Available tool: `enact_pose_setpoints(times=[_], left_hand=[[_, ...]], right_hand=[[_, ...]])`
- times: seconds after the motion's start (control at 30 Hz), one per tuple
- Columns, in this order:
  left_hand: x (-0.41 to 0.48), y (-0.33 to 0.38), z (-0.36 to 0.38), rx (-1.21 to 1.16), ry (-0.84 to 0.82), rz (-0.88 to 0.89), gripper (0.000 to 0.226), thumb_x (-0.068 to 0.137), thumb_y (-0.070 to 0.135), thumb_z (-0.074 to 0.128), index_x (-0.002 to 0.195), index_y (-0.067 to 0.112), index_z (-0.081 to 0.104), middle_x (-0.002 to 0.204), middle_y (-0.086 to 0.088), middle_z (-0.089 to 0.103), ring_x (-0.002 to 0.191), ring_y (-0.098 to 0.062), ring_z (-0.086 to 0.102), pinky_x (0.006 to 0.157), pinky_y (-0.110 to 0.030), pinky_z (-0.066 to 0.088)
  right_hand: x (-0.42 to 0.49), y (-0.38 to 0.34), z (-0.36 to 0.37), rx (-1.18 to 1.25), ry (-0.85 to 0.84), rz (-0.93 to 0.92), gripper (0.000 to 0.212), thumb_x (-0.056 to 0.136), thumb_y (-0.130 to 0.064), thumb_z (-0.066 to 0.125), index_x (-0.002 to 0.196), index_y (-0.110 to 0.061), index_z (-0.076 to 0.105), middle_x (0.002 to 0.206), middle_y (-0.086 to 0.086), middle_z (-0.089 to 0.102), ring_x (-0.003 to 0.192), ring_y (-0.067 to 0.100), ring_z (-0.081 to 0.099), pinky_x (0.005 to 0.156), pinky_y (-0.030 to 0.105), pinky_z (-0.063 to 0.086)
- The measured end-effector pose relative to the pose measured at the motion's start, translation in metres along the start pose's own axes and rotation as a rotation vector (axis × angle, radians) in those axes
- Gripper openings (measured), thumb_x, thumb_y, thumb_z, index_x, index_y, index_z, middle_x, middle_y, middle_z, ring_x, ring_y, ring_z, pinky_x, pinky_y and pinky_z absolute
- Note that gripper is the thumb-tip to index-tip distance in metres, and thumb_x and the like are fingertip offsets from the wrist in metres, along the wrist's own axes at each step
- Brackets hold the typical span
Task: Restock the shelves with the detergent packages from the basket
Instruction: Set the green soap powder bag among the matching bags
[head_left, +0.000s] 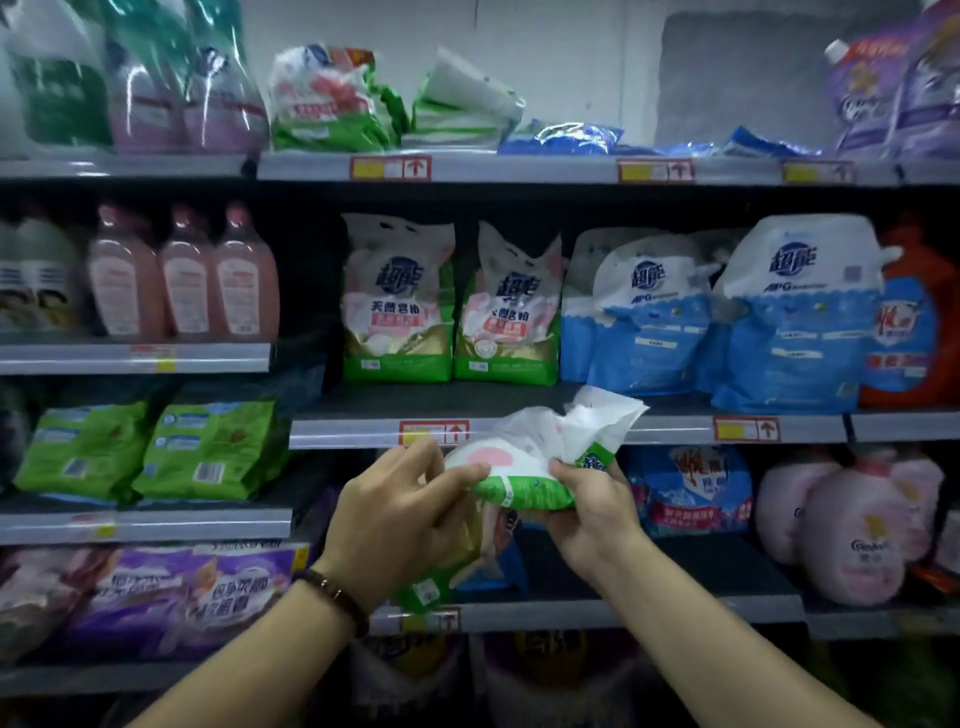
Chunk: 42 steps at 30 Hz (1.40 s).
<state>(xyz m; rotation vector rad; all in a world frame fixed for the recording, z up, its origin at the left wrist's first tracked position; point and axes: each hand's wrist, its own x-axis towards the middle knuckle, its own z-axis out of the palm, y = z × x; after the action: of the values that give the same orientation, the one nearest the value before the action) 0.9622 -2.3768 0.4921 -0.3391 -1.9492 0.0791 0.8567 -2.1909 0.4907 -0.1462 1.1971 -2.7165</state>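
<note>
With left hand (400, 514), pinches the left side of a detergent bag (519, 467) between curled fingers and thumb; with right hand (592, 514), clasps its right end from beneath, thumb on top. Holds it in the air just before the lip of the middle shelf (675, 430). Soft and crumpled, white at the top, pink blotch in the middle, green along the lower seam; small blue logo too blurred to read. Upright on that shelf: two blue-and-white pouches (792, 317) marked 超能 and APG, then two matching bags (397, 301) in white, pink and green, also marked 超能. On the lip, a red-framed price tag (434, 432) with an upward arrow.
</note>
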Motion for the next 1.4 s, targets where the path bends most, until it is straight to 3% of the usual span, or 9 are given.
enact_pose_setpoints(times=[0.17,0.4,0.6,0.77,0.9,1.03,1.2,1.3,1.4], left_hand=[[0.034,-0.008,-0.040,0.050,-0.227,0.054,0.072,0.071,0.079,0.073,0.121,0.029,0.067,0.098,0.008,0.060,0.071,-0.017,0.064,0.049,-0.035,0.050],[0.092,-0.035,-0.046,0.365,-0.140,0.102,0.050,0.084,0.030,0.083,0.130,0.029,0.063,0.088,-0.001,0.052,0.062,-0.023,0.049,0.045,-0.030,0.024],[0.139,-0.102,-0.013,0.489,0.010,0.308,0.056,0.092,0.008,0.066,0.140,0.034,0.057,0.093,-0.003,0.059,0.066,-0.027,0.056,0.049,-0.037,0.049],[0.128,-0.156,0.062,0.341,-0.634,0.091,0.068,0.083,0.053,0.078,0.144,0.047,0.051,0.124,-0.002,0.065,0.109,-0.031,0.062,0.091,-0.043,0.053],[0.103,-0.152,0.104,0.210,-1.009,0.005,0.072,0.083,0.092,0.039,0.143,0.056,0.051,0.143,0.002,0.053,0.132,-0.029,0.051,0.112,-0.041,0.041],[0.089,-0.142,0.114,0.182,-0.953,-0.012,0.049,0.098,0.071,0.039,0.146,0.059,0.042,0.141,0.003,0.044,0.132,-0.028,0.042,0.111,-0.045,0.037],[0.069,-0.138,0.116,0.141,-0.872,-0.096,0.067,0.087,0.076,0.019,0.146,0.056,0.044,0.140,0.007,0.047,0.135,-0.023,0.042,0.107,-0.041,0.037],[0.059,-0.118,0.109,0.156,-0.675,-0.049,0.048,0.094,0.056,0.050,0.140,0.045,0.058,0.131,0.003,0.059,0.126,-0.026,0.053,0.103,-0.043,0.039],[0.020,-0.095,0.103,0.116,-0.337,0.003,0.031,0.087,0.028,0.069,0.119,0.028,0.070,0.115,-0.003,0.062,0.110,-0.031,0.056,0.089,-0.045,0.040]], right_hand=[[-0.002,-0.038,0.038,0.019,-0.142,-0.035,0.041,0.100,0.007,0.056,0.135,-0.011,0.066,0.124,0.022,0.075,0.112,0.047,0.072,0.095,0.071,0.055],[0.028,-0.079,0.088,0.072,-0.276,-0.112,0.038,0.102,-0.001,0.059,0.137,-0.015,0.065,0.128,0.017,0.075,0.113,0.041,0.074,0.090,0.063,0.061],[0.079,-0.089,0.120,0.068,-0.417,-0.144,0.039,0.108,-0.009,0.052,0.146,-0.017,0.057,0.139,0.017,0.069,0.126,0.044,0.067,0.102,0.069,0.051],[0.114,-0.058,0.113,-0.356,-0.132,0.050,0.017,0.103,-0.008,0.064,0.120,-0.008,0.061,0.108,0.017,0.074,0.094,0.035,0.073,0.082,0.050,0.064],[0.131,-0.030,0.074,-0.687,-0.014,0.288,0.024,0.102,-0.020,0.068,0.118,-0.005,0.057,0.097,0.024,0.075,0.077,0.036,0.076,0.053,0.040,0.064],[0.142,-0.023,0.058,-0.849,0.017,0.278,0.034,0.107,-0.032,0.060,0.119,-0.001,0.055,0.078,0.022,0.070,0.058,0.030,0.067,0.051,0.036,0.060],[0.146,-0.013,0.057,-0.809,0.039,0.215,0.039,0.105,-0.036,0.060,0.126,-0.004,0.050,0.091,0.024,0.073,0.063,0.034,0.071,0.046,0.038,0.059],[0.140,0.006,0.042,-0.798,0.111,-0.037,0.036,0.093,-0.038,0.071,0.117,-0.019,0.052,0.093,0.022,0.077,0.060,0.039,0.077,0.052,0.051,0.063],[0.112,0.028,0.019,-0.895,0.143,-0.323,0.028,0.098,-0.035,0.069,0.104,-0.033,0.042,0.089,0.010,0.072,0.060,0.028,0.075,0.051,0.041,0.060]])
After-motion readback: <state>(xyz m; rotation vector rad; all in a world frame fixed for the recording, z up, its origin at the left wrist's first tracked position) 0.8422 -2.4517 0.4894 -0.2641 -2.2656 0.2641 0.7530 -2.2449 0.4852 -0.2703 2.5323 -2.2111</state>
